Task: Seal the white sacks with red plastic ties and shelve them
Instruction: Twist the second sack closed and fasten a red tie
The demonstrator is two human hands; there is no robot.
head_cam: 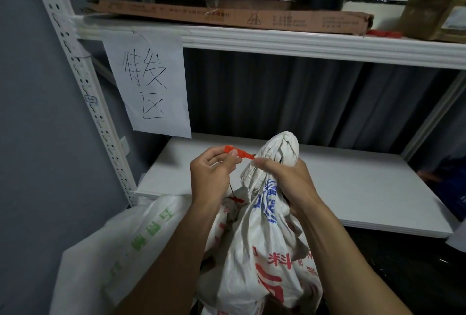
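The left hand's (214,171) fingers are pinched shut on the red tie (238,152) just above centre frame, thumb and forefinger closed on its thick end, while the right hand (287,178) is wrapped tight around the gathered neck of the white sack (264,251), its thumb meeting the tie's tip. The tie lies nearly level, long axis running left to right across the frame, head toward the left, thin end pointing right into the bunched neck. That neck stands upright, its twisted top poking above the right fist. The sack fills the lower centre, in front of the bare lower shelf (353,188). A second sack (113,251) leans at lower left, and behind the left wrist another red tie (235,200) shows on a gathered neck. A paper sign (148,82) hangs from the upper shelf (302,42), which carries a flat carton (227,15) and boxes (428,6).
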